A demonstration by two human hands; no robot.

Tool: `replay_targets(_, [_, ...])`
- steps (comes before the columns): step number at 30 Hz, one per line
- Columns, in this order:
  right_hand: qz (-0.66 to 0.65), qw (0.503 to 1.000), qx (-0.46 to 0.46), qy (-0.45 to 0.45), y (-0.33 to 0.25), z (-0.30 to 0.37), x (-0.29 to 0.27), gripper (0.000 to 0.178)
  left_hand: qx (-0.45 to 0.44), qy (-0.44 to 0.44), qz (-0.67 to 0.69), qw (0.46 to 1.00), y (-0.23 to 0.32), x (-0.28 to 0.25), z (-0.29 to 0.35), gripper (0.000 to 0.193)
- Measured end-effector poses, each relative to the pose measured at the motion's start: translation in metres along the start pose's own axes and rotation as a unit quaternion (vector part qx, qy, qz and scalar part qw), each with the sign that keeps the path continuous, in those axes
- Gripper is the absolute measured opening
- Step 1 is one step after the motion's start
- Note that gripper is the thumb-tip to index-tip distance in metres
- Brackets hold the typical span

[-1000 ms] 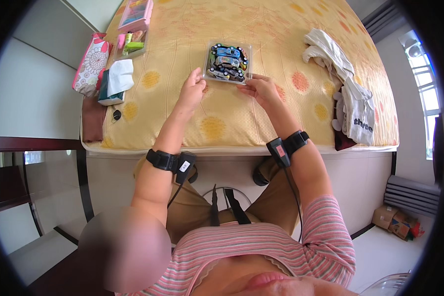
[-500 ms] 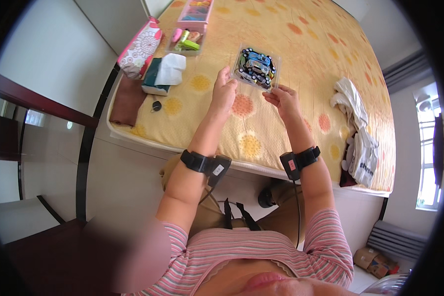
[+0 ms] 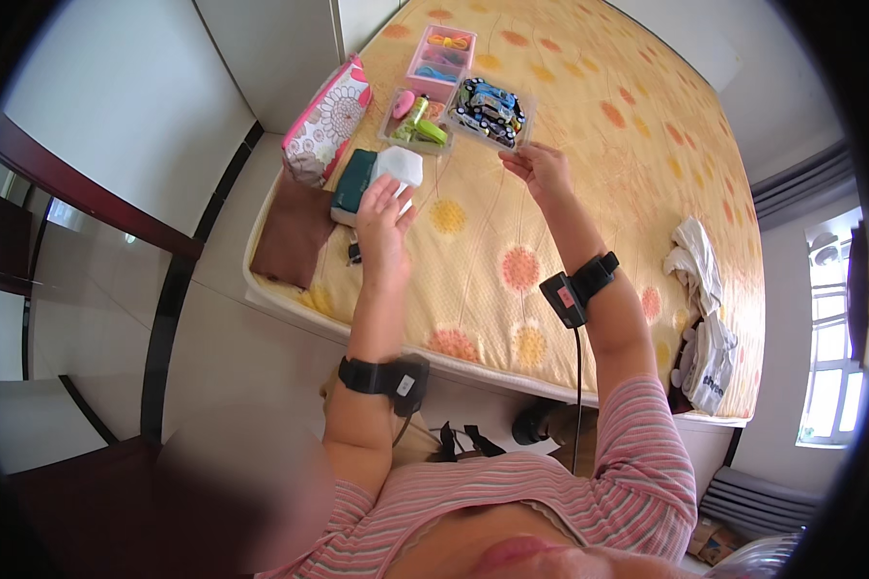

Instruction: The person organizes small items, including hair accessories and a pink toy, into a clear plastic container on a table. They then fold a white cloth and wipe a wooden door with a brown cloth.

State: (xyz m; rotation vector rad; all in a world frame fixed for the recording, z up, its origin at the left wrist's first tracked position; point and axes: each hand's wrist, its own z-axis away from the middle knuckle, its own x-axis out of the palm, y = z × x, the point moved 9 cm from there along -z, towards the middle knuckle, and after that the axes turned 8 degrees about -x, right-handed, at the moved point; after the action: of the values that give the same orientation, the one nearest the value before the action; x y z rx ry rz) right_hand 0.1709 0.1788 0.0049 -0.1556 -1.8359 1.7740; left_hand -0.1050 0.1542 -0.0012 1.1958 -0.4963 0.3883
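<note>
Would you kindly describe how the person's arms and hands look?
The left hand and right hand are bare. Each forearm wears a black strap with a boxy black unit, labelled whitish on the left, reddish on the right; a dark cable trails from each. The short sleeves are striped pink, white and grey.

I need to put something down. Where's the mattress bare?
Bare mattress lies between the right forearm and left hand, and right of the toy-car box towards the pale cloth. It's crowded on the left: tissue pack, floral pouch, pink container.
</note>
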Motion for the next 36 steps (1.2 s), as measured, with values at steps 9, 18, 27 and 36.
replay_targets(9, [-0.008, 1.000, -0.020, 0.008, 0.027, -0.057, 0.040, 0.019, 0.028, 0.084, -0.052, 0.995, 0.033, -0.060, -0.025, 0.025])
replay_targets(18, [-0.004, 1.000, -0.026, -0.012, 0.047, -0.089, 0.058, 0.019, 0.082, 0.078, -0.081, 0.990, 0.046, -0.076, -0.040, 0.026])
replay_targets(27, [-0.074, 0.992, -0.096, -0.043, 0.035, -0.103, 0.083, 0.053, 0.103, 0.095, -0.094, 0.986, 0.060, -0.082, -0.038, 0.024])
replay_targets(36, [-0.068, 0.991, -0.069, -0.095, 0.043, -0.087, 0.090, 0.076, 0.115, 0.085, -0.101, 0.985, 0.061, -0.071, -0.029, 0.025])
